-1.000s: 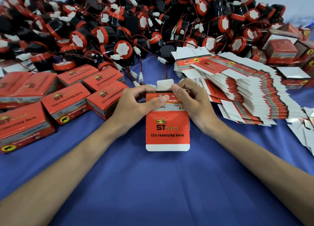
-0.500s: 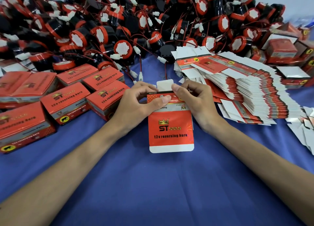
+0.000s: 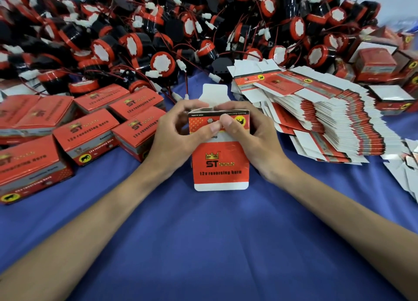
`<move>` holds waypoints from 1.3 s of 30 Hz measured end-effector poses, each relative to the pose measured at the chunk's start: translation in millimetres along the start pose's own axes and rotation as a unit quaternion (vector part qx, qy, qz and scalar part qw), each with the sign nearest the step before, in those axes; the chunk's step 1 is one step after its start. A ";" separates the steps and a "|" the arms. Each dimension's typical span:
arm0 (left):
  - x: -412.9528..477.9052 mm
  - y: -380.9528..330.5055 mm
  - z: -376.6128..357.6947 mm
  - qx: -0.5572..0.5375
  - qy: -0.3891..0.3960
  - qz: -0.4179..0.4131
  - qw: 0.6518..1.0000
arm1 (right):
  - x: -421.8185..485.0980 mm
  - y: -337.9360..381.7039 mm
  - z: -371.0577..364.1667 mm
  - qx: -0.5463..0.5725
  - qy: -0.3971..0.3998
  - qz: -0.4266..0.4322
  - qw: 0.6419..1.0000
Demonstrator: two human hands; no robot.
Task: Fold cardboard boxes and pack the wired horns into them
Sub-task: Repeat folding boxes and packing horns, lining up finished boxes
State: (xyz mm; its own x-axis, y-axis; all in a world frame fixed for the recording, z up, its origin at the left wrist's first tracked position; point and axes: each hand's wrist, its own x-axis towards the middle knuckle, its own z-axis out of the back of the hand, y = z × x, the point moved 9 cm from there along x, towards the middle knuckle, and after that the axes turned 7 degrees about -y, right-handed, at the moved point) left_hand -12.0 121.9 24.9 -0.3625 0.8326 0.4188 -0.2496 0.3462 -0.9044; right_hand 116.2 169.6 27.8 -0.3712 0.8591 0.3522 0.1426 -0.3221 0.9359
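Head view: at frame centre, the left grip (image 3: 178, 135) and right grip (image 3: 251, 138) both pinch the half-folded cardboard box (image 3: 220, 163) over the blue counter (image 3: 203, 244). Wired horns (image 3: 162, 63) are heaped across the top.

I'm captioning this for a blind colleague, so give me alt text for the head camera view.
The left hand and right hand grip a red cardboard box, partly folded, over a blue tablecloth. Closed boxes lie to the left, a stack of flat box blanks to the right, and a heap of wired horns behind.
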 end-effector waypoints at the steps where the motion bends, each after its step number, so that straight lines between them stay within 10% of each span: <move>1: -0.4 0.6 -4.1 -0.013 0.020 0.008 1.000 | -1.0 2.0 0.0 0.000 0.001 0.011 1.000; 39: -5.6 -17.1 -8.7 0.053 0.027 -0.097 0.994 | 3.5 9.7 5.8 -0.048 -0.024 0.070 0.996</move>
State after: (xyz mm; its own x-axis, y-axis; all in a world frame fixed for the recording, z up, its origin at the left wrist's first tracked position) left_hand 2.0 115.1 37.3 -0.2511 0.7779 0.5760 -0.4034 0.4569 -0.7928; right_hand 121.6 171.7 38.1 -0.3102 0.8205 0.4801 0.1000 -0.4741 0.8748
